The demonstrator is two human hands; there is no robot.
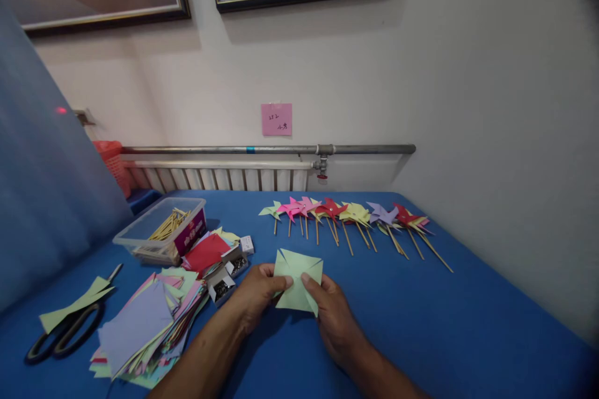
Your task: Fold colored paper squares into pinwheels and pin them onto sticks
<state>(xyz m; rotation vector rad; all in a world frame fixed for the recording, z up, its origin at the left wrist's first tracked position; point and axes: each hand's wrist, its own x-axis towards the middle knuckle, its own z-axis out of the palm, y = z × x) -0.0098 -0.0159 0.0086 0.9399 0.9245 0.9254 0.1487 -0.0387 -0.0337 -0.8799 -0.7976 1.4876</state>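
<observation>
A pale green paper square (297,265), slit inward from its corners, is held between both my hands above the blue table. My left hand (259,292) pinches its left edge, thumb on top and fingers behind. On the opposite edge my right hand (334,312) grips it the same way, its thumb near the middle. The square lies nearly flat and faces me. Just left of my left hand stand small open boxes of metal pins (221,288). Finished paper pinwheels (330,209) on wooden sticks lie in a row beyond my hands.
Left of my forearm lies a heap of coloured paper (138,324). Black-handled scissors (77,331) rest beside it under green paper strips. A clear plastic box (135,234) holds wooden sticks. Red paper (208,252) sits by the pin boxes. A radiator (234,177) and wall border the table.
</observation>
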